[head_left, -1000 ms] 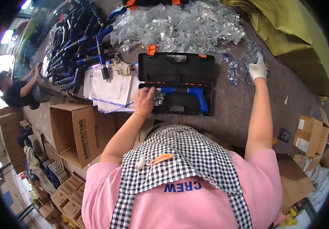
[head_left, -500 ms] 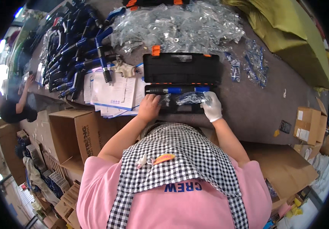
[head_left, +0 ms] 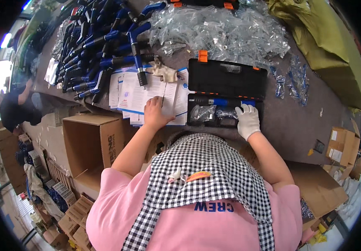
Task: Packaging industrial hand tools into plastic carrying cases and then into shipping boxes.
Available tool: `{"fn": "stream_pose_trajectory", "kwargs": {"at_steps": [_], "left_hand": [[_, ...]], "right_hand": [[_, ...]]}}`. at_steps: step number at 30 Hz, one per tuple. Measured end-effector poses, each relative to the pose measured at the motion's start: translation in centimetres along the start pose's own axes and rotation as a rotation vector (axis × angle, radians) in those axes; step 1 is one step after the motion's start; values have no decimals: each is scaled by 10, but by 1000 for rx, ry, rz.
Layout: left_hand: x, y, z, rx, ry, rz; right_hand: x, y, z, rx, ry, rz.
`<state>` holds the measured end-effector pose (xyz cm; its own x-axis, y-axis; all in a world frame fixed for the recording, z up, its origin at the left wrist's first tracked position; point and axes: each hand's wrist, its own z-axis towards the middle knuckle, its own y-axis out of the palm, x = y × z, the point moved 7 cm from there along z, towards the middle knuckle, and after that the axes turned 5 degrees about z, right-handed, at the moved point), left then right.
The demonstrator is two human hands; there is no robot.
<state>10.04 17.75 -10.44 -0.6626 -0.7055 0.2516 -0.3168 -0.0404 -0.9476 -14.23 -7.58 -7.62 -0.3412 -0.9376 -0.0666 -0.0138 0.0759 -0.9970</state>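
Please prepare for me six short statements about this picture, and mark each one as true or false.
1. The left hand is bare. True.
2. The right hand is also bare. False: it wears a white glove.
3. The black case has its lid open. True.
4. The left hand is inside the case. False: it is over the papers, beside the case.
5. A blue-and-black tool lies in the case. True.
6. The large pile of clear bags is between the case and the person. False: it lies beyond the case.
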Motion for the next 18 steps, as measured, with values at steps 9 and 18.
{"fn": "stream_pose_trajectory", "kwargs": {"at_steps": [9, 18], "left_hand": [[-33, -3, 1, -133, 289, -15], [-40, 0, 1, -175, 261, -81]], "right_hand": [[-7, 29, -3, 266, -267, 411], [-14, 13, -14, 163, -274, 371]]}}
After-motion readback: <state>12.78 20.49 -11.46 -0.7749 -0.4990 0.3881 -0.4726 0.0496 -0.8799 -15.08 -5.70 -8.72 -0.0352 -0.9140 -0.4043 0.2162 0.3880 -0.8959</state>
